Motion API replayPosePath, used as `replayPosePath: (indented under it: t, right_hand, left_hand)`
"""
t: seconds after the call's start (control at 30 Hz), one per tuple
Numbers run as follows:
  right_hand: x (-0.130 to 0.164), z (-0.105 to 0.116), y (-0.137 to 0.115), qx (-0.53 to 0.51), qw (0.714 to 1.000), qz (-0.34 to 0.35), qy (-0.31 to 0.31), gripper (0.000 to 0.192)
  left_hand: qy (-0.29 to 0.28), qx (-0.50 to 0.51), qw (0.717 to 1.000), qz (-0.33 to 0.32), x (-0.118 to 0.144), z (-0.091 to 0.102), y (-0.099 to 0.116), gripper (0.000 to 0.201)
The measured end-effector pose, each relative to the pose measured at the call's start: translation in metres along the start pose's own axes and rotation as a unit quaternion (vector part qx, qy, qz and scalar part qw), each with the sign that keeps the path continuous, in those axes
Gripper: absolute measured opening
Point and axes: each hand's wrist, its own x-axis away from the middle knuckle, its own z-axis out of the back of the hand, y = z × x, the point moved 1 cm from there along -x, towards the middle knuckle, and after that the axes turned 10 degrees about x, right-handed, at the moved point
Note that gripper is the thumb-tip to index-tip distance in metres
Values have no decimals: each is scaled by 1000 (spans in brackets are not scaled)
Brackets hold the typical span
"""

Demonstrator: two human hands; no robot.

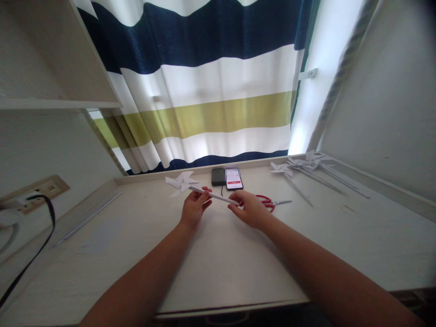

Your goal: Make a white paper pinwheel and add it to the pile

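A white paper pinwheel point(181, 181) on a rolled paper stick is held level above the desk, its vanes pointing left. My left hand point(195, 204) grips the stick just below the vanes. Farther along, my right hand point(248, 208) pinches the stick's other end between thumb and fingers. Red-handled scissors point(271, 202) lie just beyond my right hand, blades pointing right, with one handle partly hidden by the hand.
Several finished pinwheels point(306, 164) with sticks lie at the back right. A phone point(234, 179) with its screen lit rests by a dark box point(218, 176). Paper sticks point(89, 217) and paper sheets point(102, 236) lie left. A black cable point(51, 222) hangs from the wall socket point(51, 188).
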Motion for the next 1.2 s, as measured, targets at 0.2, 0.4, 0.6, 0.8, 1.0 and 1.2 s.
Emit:
replayPosePath:
  t: [0.2, 0.4, 0.6, 0.8, 1.0, 1.2]
  right_hand:
    - [2, -4, 2, 18, 1000, 2, 1, 6]
    - [1, -5, 2, 17, 1000, 12, 15, 9]
    - [-6, 7, 2, 68, 995, -7, 73, 12]
    - [-25, 51, 49, 139, 976, -80, 146, 15]
    - [-2, 120, 124, 185, 958, -130, 175, 16]
    - [39, 144, 147, 135, 972, -113, 154, 17]
  left_hand:
    - [-21, -42, 999, -8, 1, -1, 0, 35]
    - [-35, -97, 995, -8, 3, -4, 3, 45]
    - [-89, -193, 977, 24, 5, -6, 0, 52]
    - [-127, -247, 959, 46, 4, -4, -3, 52]
    - [-108, -267, 956, 63, 4, -5, -3, 50]
    - [-93, -260, 958, 84, 1, -3, -8, 43]
